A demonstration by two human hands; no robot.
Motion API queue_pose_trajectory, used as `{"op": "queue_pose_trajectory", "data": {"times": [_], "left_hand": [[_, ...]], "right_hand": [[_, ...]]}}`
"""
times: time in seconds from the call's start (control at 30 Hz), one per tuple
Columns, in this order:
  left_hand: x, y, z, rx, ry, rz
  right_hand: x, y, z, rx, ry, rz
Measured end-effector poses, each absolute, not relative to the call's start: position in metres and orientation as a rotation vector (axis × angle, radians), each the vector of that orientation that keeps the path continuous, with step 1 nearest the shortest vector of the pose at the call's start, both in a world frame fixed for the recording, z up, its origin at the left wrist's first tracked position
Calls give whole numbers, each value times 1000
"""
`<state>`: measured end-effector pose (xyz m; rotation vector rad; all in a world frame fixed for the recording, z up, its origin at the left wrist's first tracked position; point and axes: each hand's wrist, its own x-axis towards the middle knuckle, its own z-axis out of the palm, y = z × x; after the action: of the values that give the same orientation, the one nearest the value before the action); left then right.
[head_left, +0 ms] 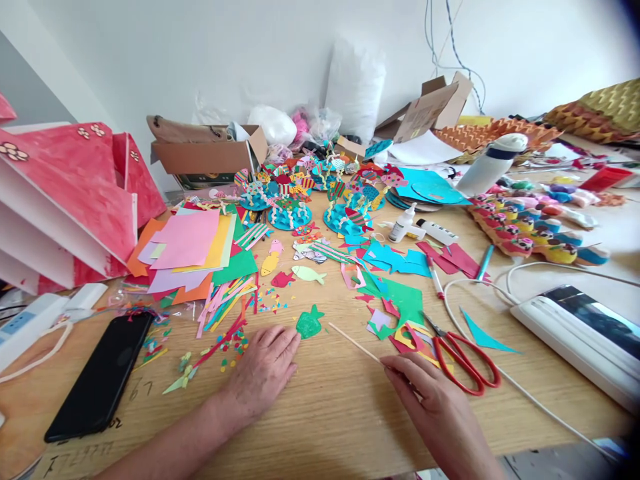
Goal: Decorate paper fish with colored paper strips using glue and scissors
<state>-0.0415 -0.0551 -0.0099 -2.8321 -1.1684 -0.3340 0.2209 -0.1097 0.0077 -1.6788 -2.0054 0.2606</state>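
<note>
Just beyond the table's front, my left hand (267, 363) lies palm down with its fingers stretched out. Its fingertips touch the edge of a green paper fish (309, 323). Pinched in my right hand (425, 393) is a thin pale stick (354, 343), whose far end points toward the fish without touching it. Red-handled scissors (463, 360) lie beside my right hand, blades slightly apart. Other cut paper fish, such as a light green fish (309, 274) and a yellow fish (269, 264), lie farther back.
Coloured paper sheets (187, 240) and paper strips (227, 303) lie to the left, near a black phone (103, 373). Glue bottles (403, 223) stand behind the scraps. Blue bases with paper fish (290, 215) fill the back. A white cable (540, 407) runs past a white device (580, 347).
</note>
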Motion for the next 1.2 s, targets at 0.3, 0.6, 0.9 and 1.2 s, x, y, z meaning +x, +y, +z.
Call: {"op": "queue_pose_trajectory", "data": {"times": [0.3, 0.6, 0.9, 1.2], "left_hand": [[-41, -55, -10, -2824, -1161, -344], [-41, -55, -12, -2835, -1184, -341], [-41, -56, -12, -2841, -1178, -324], [-41, -56, -9, -2836, -1171, -325]], "right_hand": [[198, -98, 3, -1747, -2135, 366], [198, -105, 3, -1727, -2172, 400], [202, -103, 4, -1769, -2161, 353], [200, -98, 5, -1813, -2138, 299]]}}
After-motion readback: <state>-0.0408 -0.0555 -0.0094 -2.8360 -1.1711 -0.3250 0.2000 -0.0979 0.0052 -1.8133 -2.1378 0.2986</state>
